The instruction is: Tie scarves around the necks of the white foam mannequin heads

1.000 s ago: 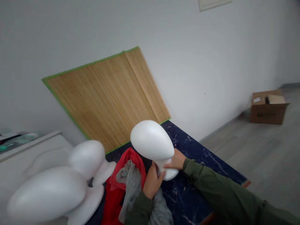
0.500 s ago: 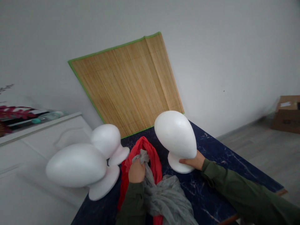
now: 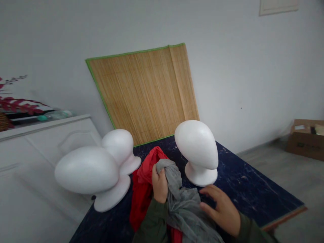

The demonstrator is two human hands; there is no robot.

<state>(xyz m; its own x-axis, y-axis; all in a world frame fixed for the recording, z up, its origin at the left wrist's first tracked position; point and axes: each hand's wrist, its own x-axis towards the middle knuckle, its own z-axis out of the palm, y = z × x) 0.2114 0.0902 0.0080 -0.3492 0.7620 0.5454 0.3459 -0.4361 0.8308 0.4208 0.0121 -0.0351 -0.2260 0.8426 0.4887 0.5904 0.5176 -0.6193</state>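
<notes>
The left hand (image 3: 159, 185) is closed, gripping a bunched grey scarf (image 3: 183, 206) that lies over a red cloth (image 3: 143, 179) on a dark blue marbled surface (image 3: 253, 189). The open right hand (image 3: 220, 211), fingers spread, is just beside the scarf. A white foam mannequin head (image 3: 198, 148) stands to the right; two more foam heads (image 3: 86, 170) stand to the left.
</notes>
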